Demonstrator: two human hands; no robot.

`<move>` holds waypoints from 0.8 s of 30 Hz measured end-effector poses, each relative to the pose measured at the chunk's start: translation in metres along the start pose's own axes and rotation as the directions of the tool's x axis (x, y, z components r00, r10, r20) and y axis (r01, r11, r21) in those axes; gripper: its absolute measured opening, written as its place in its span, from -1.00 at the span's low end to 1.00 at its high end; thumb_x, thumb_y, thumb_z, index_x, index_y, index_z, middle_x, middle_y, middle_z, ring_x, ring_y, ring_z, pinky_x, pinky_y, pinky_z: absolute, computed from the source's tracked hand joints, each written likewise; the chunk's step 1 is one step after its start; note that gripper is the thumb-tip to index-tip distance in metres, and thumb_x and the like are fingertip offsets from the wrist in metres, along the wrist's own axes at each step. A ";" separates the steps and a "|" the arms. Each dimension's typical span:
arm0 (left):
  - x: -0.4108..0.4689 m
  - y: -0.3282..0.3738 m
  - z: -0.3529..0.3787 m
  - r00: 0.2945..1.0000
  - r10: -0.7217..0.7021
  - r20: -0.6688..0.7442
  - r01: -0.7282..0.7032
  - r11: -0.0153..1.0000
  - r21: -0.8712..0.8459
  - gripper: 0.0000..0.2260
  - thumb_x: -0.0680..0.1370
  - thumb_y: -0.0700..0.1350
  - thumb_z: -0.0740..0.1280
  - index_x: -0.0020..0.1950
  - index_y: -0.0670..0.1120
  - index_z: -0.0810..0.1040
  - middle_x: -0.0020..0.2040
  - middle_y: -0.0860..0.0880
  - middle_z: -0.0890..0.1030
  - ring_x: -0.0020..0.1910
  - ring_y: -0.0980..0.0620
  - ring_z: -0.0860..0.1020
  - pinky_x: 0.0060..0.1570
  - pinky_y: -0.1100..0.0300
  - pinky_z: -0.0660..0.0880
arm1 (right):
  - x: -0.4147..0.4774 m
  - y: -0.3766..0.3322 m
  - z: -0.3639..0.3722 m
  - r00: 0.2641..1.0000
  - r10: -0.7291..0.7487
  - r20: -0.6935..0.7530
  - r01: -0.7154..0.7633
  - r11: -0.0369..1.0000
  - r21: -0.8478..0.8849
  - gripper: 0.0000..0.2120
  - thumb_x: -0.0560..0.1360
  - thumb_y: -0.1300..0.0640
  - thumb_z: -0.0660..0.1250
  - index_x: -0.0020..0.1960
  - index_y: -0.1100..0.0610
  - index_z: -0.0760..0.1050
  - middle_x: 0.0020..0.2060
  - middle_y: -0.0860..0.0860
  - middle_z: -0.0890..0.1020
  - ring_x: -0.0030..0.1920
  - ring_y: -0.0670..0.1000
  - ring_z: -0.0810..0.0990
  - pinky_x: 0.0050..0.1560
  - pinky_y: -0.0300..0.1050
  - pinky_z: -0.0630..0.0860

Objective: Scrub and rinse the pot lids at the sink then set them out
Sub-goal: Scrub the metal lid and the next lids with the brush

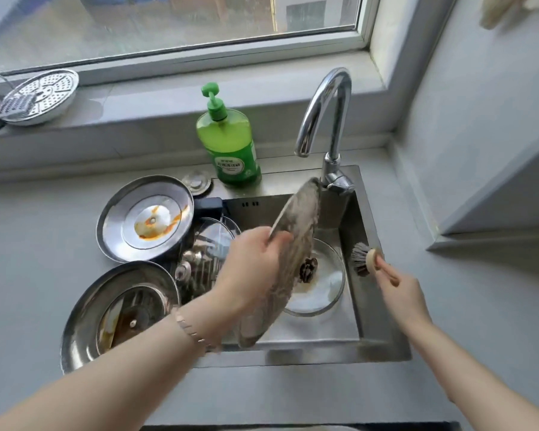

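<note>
My left hand (pixel 252 269) grips the rim of a steel pot lid (pixel 296 244), held on edge and tilted over the sink (pixel 383 343); its face looks wet and smeared. My right hand (pixel 402 290) holds the wooden handle of a round dish brush (pixel 363 258), bristles pointing left, apart from the lid at the sink's right wall. A glass lid (pixel 321 290) with a dark knob lies in the basin under the held lid. Two dirty steel lids lie at the left: one with orange stains (pixel 145 217) and a nearer one (pixel 119 312).
The tap (pixel 324 113) arches over the basin's back edge, with a green soap pump bottle (pixel 227 141) beside it. More glass lids (pixel 212 241) are piled at the sink's left. A perforated steamer plate (pixel 38 96) rests on the windowsill. Grey countertop (pixel 448 306) extends to the right.
</note>
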State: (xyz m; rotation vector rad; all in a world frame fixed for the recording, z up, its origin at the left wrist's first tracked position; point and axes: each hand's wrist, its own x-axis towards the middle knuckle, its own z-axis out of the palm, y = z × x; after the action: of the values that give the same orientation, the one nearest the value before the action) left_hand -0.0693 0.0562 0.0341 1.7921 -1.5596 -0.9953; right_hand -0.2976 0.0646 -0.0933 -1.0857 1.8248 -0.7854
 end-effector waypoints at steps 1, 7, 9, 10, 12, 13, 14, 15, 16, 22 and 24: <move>0.002 -0.001 0.016 0.999 0.025 0.039 -0.028 0.995 0.092 -0.67 0.60 -0.04 0.22 -0.35 -0.09 0.44 -0.45 0.03 0.49 -0.47 0.11 0.45 -0.48 0.22 0.34 | 0.002 -0.001 -0.004 1.000 -0.001 -0.009 0.001 1.000 0.014 -0.68 0.57 0.12 0.21 0.31 0.07 0.45 -0.24 0.00 0.60 -0.22 -0.05 0.48 -0.16 -0.20 0.36; 0.022 -0.037 0.105 0.988 0.034 0.152 -0.109 0.851 0.514 -0.78 0.65 -0.09 0.07 -0.06 -0.17 0.40 -0.07 -0.22 0.60 -0.08 -0.24 0.55 -0.22 0.08 0.28 | 0.015 -0.006 -0.018 0.999 0.033 0.023 -0.035 0.997 0.074 -0.60 0.53 0.18 0.28 0.36 0.06 0.39 -0.41 -0.13 0.44 -0.40 -0.11 0.33 -0.34 -0.22 0.27; 0.031 -0.050 0.119 0.975 0.016 0.222 -0.164 0.728 0.666 -0.85 0.63 -0.18 0.07 0.10 -0.18 0.39 0.01 -0.19 0.61 -0.03 -0.21 0.59 -0.22 0.09 0.30 | 0.020 -0.006 -0.018 0.998 0.013 0.069 -0.017 0.998 0.064 -0.56 0.50 0.21 0.31 0.37 0.06 0.39 -0.43 -0.23 0.34 -0.44 -0.15 0.28 -0.38 -0.29 0.24; 0.035 -0.055 0.123 0.968 0.022 0.250 -0.198 0.681 0.705 -0.87 0.59 -0.24 0.12 0.11 -0.18 0.39 -0.01 -0.17 0.62 -0.04 -0.18 0.61 -0.23 0.08 0.34 | 0.022 -0.006 -0.017 0.997 -0.004 0.083 0.000 0.999 0.048 -0.56 0.50 0.23 0.31 0.36 0.06 0.39 -0.41 -0.25 0.34 -0.43 -0.17 0.30 -0.36 -0.35 0.28; 0.041 -0.061 0.128 0.944 0.092 0.316 -0.308 0.587 0.749 -0.83 0.40 -0.26 0.36 -0.04 -0.18 0.48 -0.20 -0.13 0.63 -0.25 -0.08 0.64 -0.36 0.15 0.44 | 0.027 -0.007 -0.015 0.996 -0.029 0.084 0.027 0.999 0.027 -0.57 0.50 0.27 0.29 0.35 0.07 0.41 -0.41 -0.27 0.35 -0.41 -0.18 0.35 -0.32 -0.51 0.30; 0.043 -0.066 0.132 0.934 0.134 0.332 -0.351 0.532 0.771 -0.78 0.28 -0.25 0.46 -0.13 -0.17 0.51 -0.30 -0.10 0.61 -0.37 -0.02 0.62 -0.44 0.20 0.44 | 0.029 -0.007 -0.013 0.996 -0.031 0.082 0.029 0.999 0.027 -0.57 0.49 0.28 0.28 0.35 0.07 0.41 -0.40 -0.27 0.38 -0.39 -0.18 0.39 -0.33 -0.56 0.28; 0.044 -0.072 0.137 0.925 0.118 0.361 -0.371 0.482 0.794 -0.76 0.27 -0.26 0.47 -0.13 -0.17 0.51 -0.28 -0.09 0.61 -0.36 -0.01 0.62 -0.43 0.21 0.45 | 0.031 -0.008 -0.011 0.996 -0.025 0.084 0.022 0.999 0.034 -0.56 0.49 0.29 0.28 0.34 0.07 0.41 -0.37 -0.26 0.44 -0.36 -0.17 0.45 -0.32 -0.57 0.28; 0.045 -0.078 0.142 0.913 0.042 0.405 -0.374 0.480 0.794 -0.77 0.37 -0.29 0.38 -0.01 -0.19 0.47 -0.14 -0.13 0.61 -0.22 -0.05 0.63 -0.31 0.16 0.48 | 0.032 -0.008 -0.009 0.996 -0.011 0.088 0.006 0.999 0.047 -0.56 0.49 0.30 0.28 0.34 0.07 0.41 -0.33 -0.23 0.51 -0.30 -0.16 0.50 -0.30 -0.54 0.30; 0.046 -0.088 0.149 0.904 -0.026 0.426 -0.366 0.468 0.805 -0.76 0.45 -0.33 0.27 0.11 -0.21 0.39 0.00 -0.15 0.59 -0.08 -0.11 0.62 -0.18 0.09 0.49 | 0.033 -0.006 -0.007 0.996 0.006 0.092 -0.012 0.998 0.064 -0.55 0.49 0.31 0.27 0.35 0.06 0.41 -0.30 -0.19 0.56 -0.26 -0.14 0.53 -0.29 -0.46 0.33; 0.057 -0.138 0.173 0.855 -0.199 0.478 -0.363 0.429 0.827 -0.65 0.54 -0.34 0.14 0.32 -0.21 0.26 0.16 -0.17 0.57 0.12 -0.20 0.56 0.10 -0.10 0.49 | 0.036 0.006 0.003 0.994 0.049 0.094 -0.054 0.997 0.053 -0.51 0.46 0.32 0.22 0.34 -0.02 0.43 -0.25 -0.07 0.55 -0.40 -0.09 0.34 -0.36 -0.26 0.27; 0.060 -0.144 0.178 0.851 -0.221 0.476 -0.334 0.472 0.816 -0.67 0.54 -0.30 0.14 0.31 -0.19 0.28 0.17 -0.15 0.57 0.14 -0.19 0.55 0.12 -0.08 0.47 | 0.037 0.009 0.007 0.993 0.078 0.093 -0.082 0.996 0.041 -0.50 0.46 0.33 0.21 0.33 -0.03 0.43 -0.20 -0.05 0.57 -0.43 -0.12 0.33 -0.40 -0.29 0.26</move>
State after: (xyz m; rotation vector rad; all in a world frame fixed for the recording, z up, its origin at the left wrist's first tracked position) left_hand -0.1306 0.0319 -0.1928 2.1510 -2.8939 -0.6650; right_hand -0.3048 0.0344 -0.1166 -0.9975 1.7549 -0.7143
